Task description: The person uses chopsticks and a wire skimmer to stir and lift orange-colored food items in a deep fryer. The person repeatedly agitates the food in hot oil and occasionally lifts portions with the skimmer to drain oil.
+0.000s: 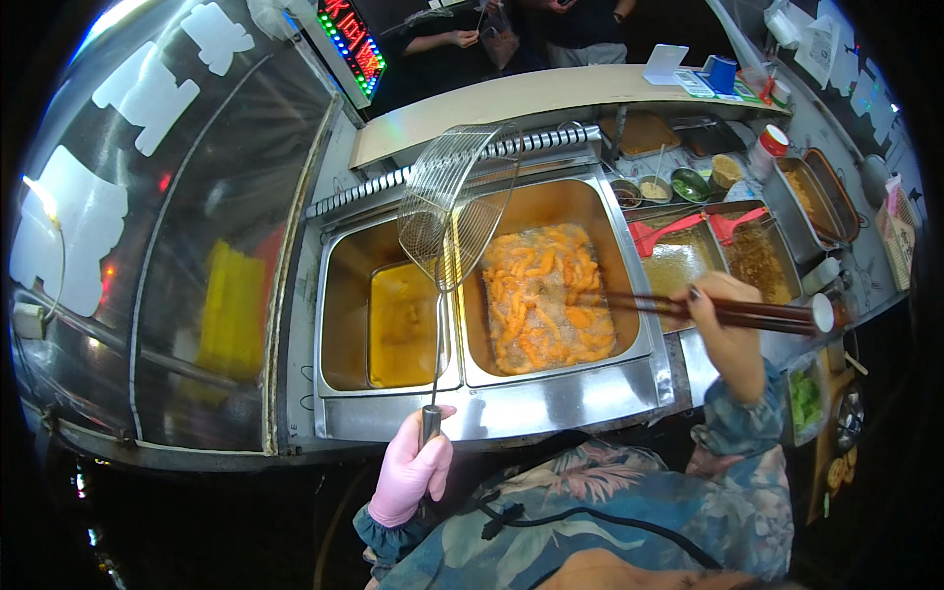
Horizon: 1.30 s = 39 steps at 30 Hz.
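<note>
My left hand [411,466], in a pink glove, is closed round the dark handle of a wire skimmer [461,199]. The skimmer's basket hangs above the divider between two steel fryer wells. My bare right hand [723,324] grips long dark chopsticks [774,317], blurred, whose tips reach into the right well. Orange battered strips [546,295] float there in bubbling oil, crowded together. The left well holds yellow oil [404,324] with no food to be seen on it.
Right of the fryer stand sauce trays with red-handled brushes [653,234], small bowls [690,184] and a steel container [800,195]. A pale counter ledge [516,103] runs behind, with people beyond it [586,37]. A clear plastic screen [214,184] is at the left, greens [805,396] at the lower right.
</note>
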{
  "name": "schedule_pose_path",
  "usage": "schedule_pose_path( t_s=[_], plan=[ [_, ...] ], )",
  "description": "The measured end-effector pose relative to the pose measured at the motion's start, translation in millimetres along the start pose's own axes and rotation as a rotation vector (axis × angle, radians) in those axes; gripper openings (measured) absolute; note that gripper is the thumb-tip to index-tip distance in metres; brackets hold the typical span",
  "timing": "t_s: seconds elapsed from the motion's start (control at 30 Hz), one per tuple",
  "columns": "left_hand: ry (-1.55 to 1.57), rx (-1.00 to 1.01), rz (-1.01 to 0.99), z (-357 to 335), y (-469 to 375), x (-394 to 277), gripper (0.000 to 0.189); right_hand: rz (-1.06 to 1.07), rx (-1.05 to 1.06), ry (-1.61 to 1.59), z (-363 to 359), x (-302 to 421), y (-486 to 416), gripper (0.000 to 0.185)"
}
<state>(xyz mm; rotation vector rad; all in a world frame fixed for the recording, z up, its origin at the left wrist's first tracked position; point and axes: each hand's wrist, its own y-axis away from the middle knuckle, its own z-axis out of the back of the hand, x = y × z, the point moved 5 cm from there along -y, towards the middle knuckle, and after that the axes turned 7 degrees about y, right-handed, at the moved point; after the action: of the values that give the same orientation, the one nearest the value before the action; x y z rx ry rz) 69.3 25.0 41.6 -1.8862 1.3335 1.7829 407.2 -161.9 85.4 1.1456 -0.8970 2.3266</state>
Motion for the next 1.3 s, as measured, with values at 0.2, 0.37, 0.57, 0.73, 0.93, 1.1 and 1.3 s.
schedule_pose_path(
  t_s=[0.2,0.37,0.57,0.73,0.93,1.1,1.3],
  plan=[
    [-0.009,0.018,-0.002,0,1,2,0.041,0.287,0.060,0.246,-47,11,-43,0.012],
    [-0.023,-0.001,-0.003,2,4,2,0.038,0.190,0.118,0.201,-35,11,-22,0.010],
    [-0.014,-0.001,-0.042,4,5,-1,0.036,0.270,0.085,0.173,-57,12,-30,0.010],
    [-0.020,-0.013,-0.038,3,5,-3,0.036,0.185,0.023,0.204,-38,4,-11,0.009],
    [-0.001,-0.005,-0.032,0,5,-2,0.035,0.226,0.095,0.157,-69,-6,-22,0.009],
    [-0.003,-0.005,-0.031,2,5,0,0.036,0.123,-0.059,0.174,-27,1,-5,0.013],
    [0.016,0.024,-0.061,3,3,3,0.038,0.175,-0.069,0.241,-22,34,15,0.007]
  ],
)
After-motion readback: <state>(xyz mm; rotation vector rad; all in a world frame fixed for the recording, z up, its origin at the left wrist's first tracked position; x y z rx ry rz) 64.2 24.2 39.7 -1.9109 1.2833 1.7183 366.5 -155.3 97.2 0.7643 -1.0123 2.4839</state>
